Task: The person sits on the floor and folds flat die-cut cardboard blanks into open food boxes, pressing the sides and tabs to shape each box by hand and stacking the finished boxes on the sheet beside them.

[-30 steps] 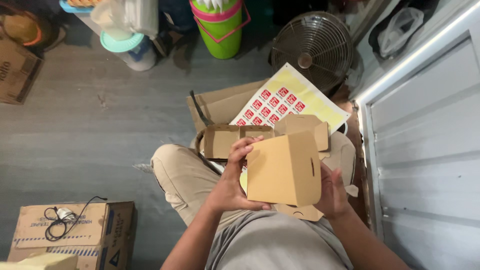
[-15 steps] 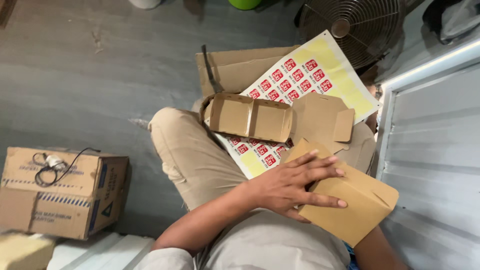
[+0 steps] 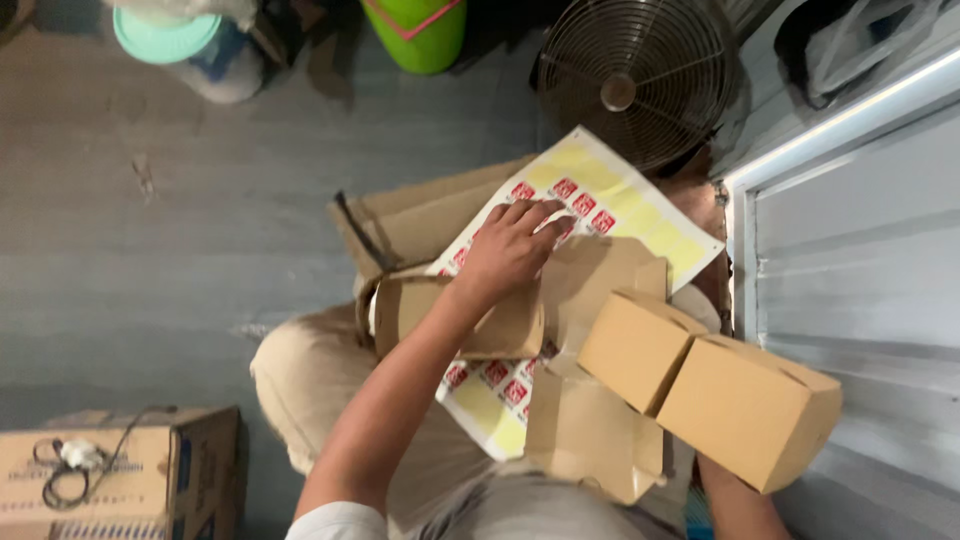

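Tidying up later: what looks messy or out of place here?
The yellow sticker sheet lies askew across the lap, partly buried under flattened cardboard blanks. The left hand rests on it. Nothing looks spilled.

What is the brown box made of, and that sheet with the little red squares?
The brown box looks like plain cardboard: matte tan, with sharp folded edges and flaps. The sheet under the left hand looks like paper with a slight sheen, probably a sticker sheet, since rows of small red squares sit on a yellow backing with empty patches. It bends loosely over the person's lap.
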